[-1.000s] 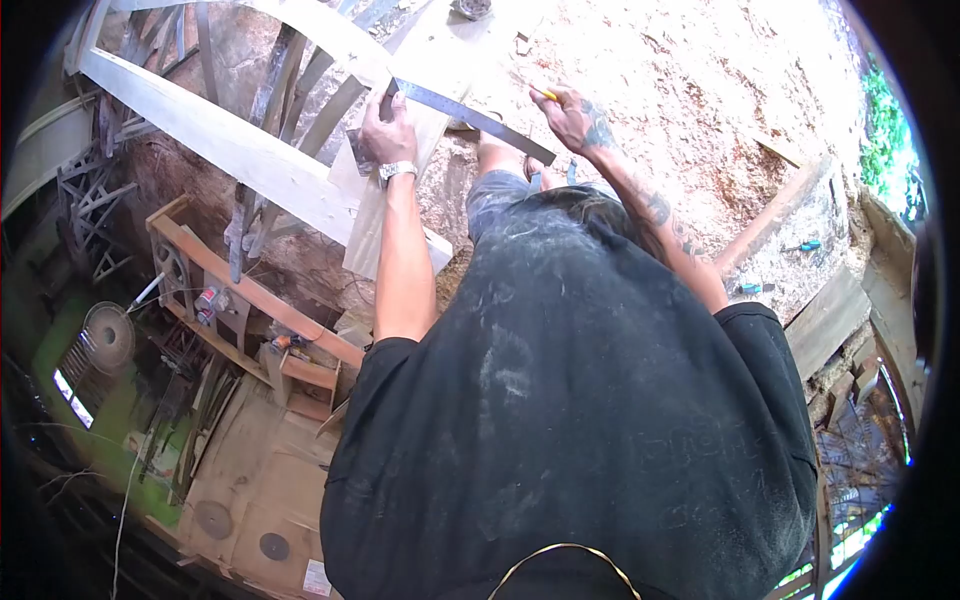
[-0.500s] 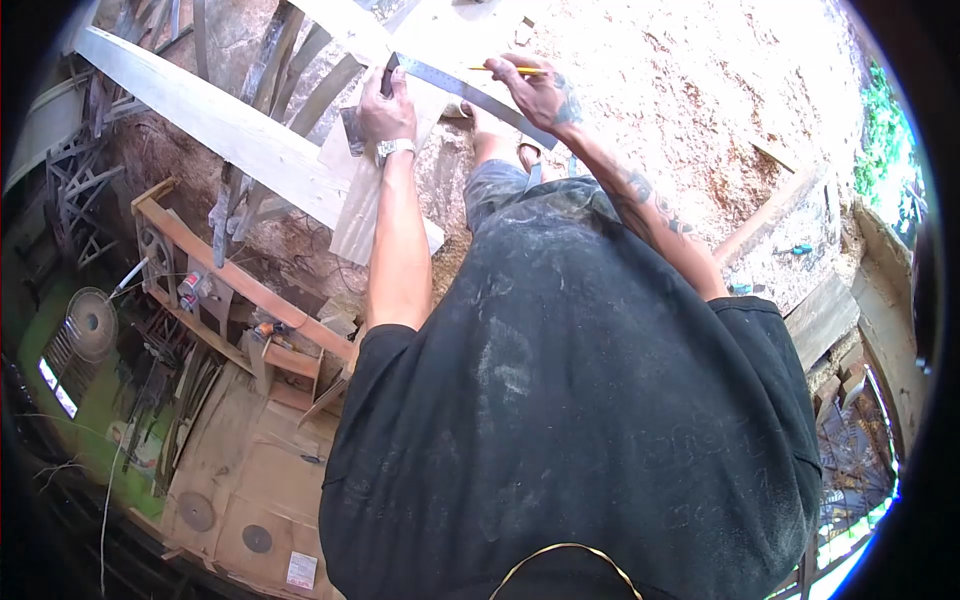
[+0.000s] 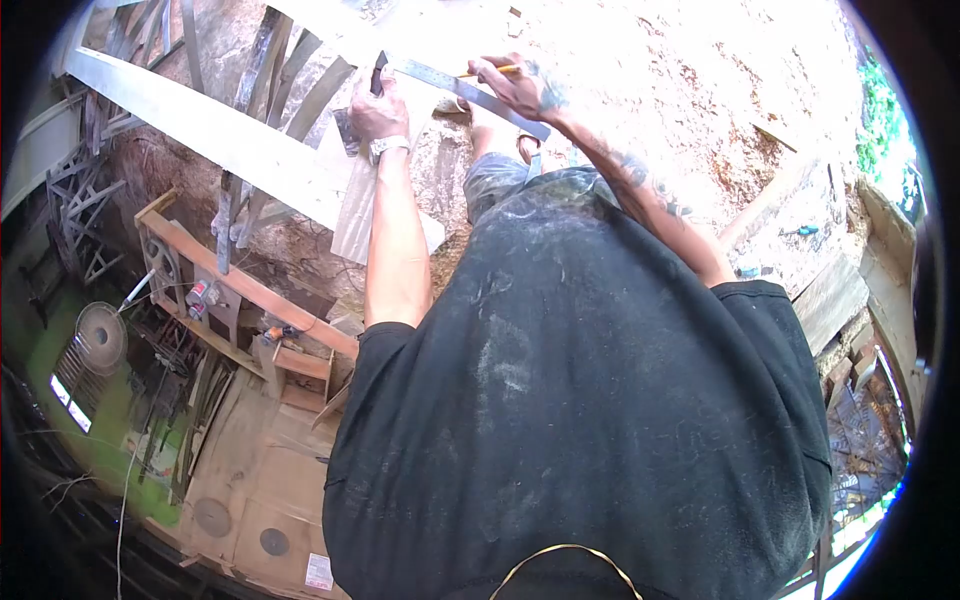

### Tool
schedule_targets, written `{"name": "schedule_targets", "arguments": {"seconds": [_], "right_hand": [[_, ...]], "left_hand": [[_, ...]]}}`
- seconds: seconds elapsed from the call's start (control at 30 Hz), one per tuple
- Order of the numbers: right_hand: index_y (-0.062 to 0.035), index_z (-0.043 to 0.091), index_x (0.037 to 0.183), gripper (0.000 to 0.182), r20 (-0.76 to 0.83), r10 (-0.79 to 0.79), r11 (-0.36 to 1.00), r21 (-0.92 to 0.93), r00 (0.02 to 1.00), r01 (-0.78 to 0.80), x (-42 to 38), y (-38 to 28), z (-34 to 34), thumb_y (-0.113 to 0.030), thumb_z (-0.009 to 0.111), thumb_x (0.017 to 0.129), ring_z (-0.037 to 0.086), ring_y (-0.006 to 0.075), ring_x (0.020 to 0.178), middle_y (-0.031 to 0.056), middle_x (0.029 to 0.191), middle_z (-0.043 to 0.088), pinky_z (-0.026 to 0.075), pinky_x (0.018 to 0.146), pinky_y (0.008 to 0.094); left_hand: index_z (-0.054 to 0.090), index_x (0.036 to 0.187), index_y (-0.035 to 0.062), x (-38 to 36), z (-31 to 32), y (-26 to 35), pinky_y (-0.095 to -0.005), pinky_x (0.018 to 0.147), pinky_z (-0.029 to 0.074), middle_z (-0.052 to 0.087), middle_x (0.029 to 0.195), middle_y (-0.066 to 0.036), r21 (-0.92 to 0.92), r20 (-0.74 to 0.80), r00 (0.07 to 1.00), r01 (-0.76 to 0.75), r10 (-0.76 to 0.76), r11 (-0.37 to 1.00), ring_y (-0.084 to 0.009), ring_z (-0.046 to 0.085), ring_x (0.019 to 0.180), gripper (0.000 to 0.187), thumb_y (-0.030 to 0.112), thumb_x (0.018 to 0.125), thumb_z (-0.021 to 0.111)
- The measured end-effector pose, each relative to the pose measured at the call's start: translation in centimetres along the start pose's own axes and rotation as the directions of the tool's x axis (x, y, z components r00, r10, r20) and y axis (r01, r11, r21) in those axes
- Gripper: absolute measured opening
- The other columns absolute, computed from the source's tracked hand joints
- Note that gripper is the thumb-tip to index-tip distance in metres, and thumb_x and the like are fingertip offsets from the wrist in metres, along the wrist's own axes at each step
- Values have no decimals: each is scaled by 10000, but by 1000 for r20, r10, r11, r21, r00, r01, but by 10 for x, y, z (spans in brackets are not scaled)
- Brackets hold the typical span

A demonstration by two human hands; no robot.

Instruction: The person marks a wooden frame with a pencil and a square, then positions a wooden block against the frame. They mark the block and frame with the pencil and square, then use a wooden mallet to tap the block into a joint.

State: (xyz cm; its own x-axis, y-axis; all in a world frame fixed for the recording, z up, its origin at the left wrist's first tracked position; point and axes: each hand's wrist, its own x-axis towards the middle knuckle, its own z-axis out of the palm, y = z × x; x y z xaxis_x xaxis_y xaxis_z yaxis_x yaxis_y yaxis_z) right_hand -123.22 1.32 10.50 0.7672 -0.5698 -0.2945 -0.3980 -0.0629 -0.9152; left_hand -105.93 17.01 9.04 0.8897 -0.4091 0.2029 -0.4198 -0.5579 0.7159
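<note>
Hands first: we count two, both our own, plus one metal square, one pencil and one pale board under them. Our left hand, with a watch on its wrist, presses down on the dark stock end of the metal square, fingers together and curled over it at the board's upper end. Our right hand has its fingers clamped on the pencil, whose yellow shaft lies just above the square's blade, touching or nearly touching its edge; we cannot tell which. The square's blade runs slantwise from the left hand down toward the right wrist, lying across the board, which rests on a sawdust-covered floor.

Against the frame half a second back, the right hand sits a little closer to the left, and the pencil has slid along the blade toward the stock. The left hand keeps its place on the square.

Both arms reach straight forward, the left nearly stiff, the tattooed right forearm angled inward, wrist bent over the blade.
</note>
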Motion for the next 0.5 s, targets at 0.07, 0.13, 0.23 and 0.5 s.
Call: {"name": "schedule_targets", "arguments": {"seconds": [0.07,0.13,0.23,0.5], "right_hand": [[-30,727,1192,419,66,-18,995,-97,998,25,6,-22,-16,-392,567,1054,696,219,965,179,1031,750,540,842,353],[-38,726,1208,417,70,-92,989,-107,993,99,11,-19,-18,-387,542,1071,674,158,926,164,1000,746,530,785,333],[-27,717,1222,412,59,-174,978,-107,983,179,5,-24,-22,-367,536,1076,687,167,953,170,1032,752,540,818,334],[-66,708,1261,375,103,-155,988,-8,983,156,-5,-14,-10,-349,562,1062,712,263,1052,170,1161,745,550,933,350]], "left_hand": [[736,1113,-5,0,-1,0,-428,818,566,752,1008,-202,20,7,1000,12,-12,1000,-364,732,927,295,201,903,746],[733,1130,-52,1,3,-6,-393,828,570,760,1023,-225,17,-18,1000,-24,24,1000,-340,743,930,340,204,907,755],[733,1133,-52,3,4,-12,-396,832,568,761,1015,-225,-19,-9,999,-34,34,999,-341,744,926,345,204,904,753],[743,1056,-4,1,-3,7,-433,733,537,738,890,-194,1,2,1000,28,-28,1000,-358,721,814,274,215,892,760]]}}
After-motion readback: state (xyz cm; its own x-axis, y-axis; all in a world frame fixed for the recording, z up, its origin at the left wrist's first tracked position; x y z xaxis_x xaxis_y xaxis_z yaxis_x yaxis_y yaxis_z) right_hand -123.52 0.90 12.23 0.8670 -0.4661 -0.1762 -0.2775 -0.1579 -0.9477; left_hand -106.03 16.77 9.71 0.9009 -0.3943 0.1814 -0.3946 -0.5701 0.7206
